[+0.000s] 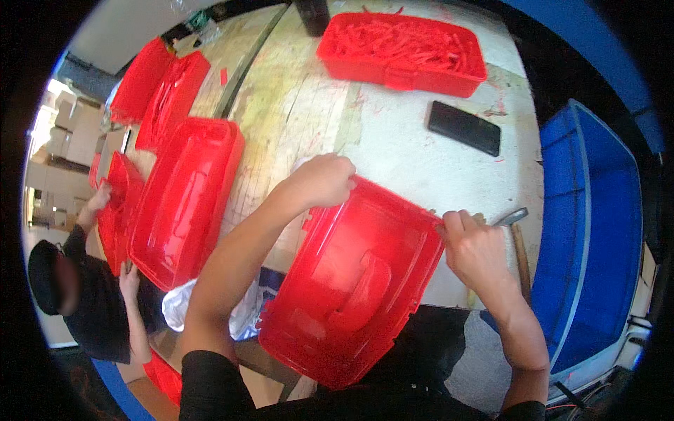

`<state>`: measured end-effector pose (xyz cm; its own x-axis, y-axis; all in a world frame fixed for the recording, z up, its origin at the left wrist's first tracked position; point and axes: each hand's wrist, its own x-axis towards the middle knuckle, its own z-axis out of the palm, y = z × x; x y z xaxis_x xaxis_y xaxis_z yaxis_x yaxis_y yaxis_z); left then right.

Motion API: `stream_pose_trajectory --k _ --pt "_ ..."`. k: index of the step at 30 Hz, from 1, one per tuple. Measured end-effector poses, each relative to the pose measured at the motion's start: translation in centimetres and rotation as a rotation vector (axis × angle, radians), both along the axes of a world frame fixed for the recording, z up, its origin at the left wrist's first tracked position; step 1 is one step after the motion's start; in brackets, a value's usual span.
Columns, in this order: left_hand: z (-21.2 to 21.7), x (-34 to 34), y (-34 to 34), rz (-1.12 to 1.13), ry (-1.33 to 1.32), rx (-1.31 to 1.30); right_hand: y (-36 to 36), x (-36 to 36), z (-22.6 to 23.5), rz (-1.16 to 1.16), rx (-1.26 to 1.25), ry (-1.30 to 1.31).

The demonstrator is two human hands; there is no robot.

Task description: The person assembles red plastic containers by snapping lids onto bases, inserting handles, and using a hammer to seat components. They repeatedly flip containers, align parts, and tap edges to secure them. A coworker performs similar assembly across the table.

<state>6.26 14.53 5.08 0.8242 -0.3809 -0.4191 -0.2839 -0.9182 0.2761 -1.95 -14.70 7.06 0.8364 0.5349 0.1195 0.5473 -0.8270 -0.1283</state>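
A red plastic toolbox lid is tilted in front of me, its hollow side up, with a long raised handle shape in the middle. My left hand is closed around its far left corner. At the far right corner, my right hand has its fingers bent and pinched against the rim; whether a small piece is between them is hidden. Just beyond the right hand, a grey metal tool end pokes out, and a wooden stick or handle lies beside the wrist.
A red bin of red plastic strips stands at the far side, near a black phone. Red trays line the left, where a co-worker handles a red part. A large blue crate stands right of the table.
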Motion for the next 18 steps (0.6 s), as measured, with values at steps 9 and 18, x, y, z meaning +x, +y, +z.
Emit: stream_pose_trajectory --k 9,18 --pt "0.9 -3.4 2.7 0.111 -0.093 0.011 4.2 1.1 -0.7 0.055 -0.009 0.038" --pt "-1.1 -1.9 -2.4 -0.180 -0.192 -0.241 6.3 2.1 -1.5 0.145 -0.116 -0.039"
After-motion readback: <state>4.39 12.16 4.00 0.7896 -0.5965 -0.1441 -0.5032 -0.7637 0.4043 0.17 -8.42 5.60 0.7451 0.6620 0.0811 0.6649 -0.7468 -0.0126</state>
